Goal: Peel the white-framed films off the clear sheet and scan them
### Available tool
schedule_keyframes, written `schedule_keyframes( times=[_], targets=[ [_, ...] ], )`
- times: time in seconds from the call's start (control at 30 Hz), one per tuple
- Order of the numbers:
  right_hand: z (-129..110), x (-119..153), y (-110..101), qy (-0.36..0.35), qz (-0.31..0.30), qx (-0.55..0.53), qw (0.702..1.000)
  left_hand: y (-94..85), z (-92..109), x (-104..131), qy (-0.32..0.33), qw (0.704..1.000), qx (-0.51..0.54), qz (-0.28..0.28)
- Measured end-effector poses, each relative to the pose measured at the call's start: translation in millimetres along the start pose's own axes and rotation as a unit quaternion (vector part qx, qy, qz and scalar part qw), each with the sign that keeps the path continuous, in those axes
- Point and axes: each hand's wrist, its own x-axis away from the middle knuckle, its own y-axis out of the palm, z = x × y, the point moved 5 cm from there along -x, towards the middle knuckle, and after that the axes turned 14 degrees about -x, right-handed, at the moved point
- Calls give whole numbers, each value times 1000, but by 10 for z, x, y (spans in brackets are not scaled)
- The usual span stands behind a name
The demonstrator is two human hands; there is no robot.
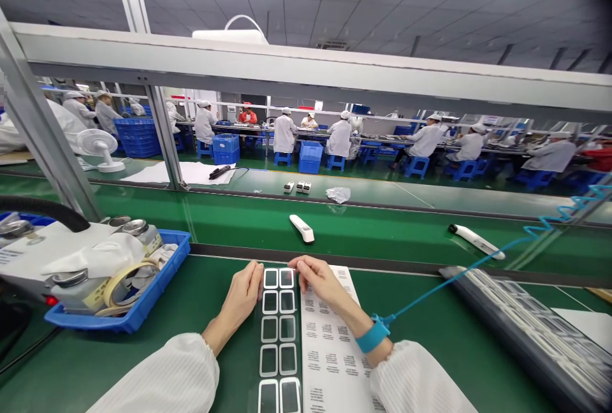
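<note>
A clear sheet bearing two columns of white rounded frames [269, 329] lies lengthwise in front of me on the green bench. My left hand [243, 290] is closed at the sheet's far left edge, fingers together with the thumb side against it. At the far right corner, my right hand [316, 278] pinches the sheet between thumb and fingertips. A blue wrist strap [373, 335] with a coiled cord is around my right wrist. Partly under my right hand and forearm is a white sheet printed with small blocks of text [325, 362], right beside the clear one.
A blue tray [157, 282] with metal-capped bottles and a tape roll stands left. White handheld devices [302, 228] lie on the green conveyor belt [248, 225]. At right is a dark tray of stacked frames [535, 330]. A metal post [165, 136] rises ahead; co-workers [285, 132] sit beyond.
</note>
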Motion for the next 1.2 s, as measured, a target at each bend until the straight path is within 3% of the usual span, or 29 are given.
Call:
schedule_keyframes(
  times=[0.2, 0.63, 0.9, 1.07, 1.2],
  targets=[
    [-13, 8, 11, 20, 25, -28, 999, 18, -10, 0, -1, 1000, -16, 2],
    [0, 8, 50, 50, 18, 5, 999, 32, -44, 2, 5, 994, -109, -2],
    [-93, 36, 60, -8, 33, 99, 994, 64, -70, 5, -2, 992, -122, -9],
    [-357, 82, 95, -75, -4, 139, 987, 48, -99, -27, -10, 995, -101, -15],
    [-484, 64, -71, -129, 71, 120, 982, 24, -106, -45, -14, 998, -65, -8]
  ],
)
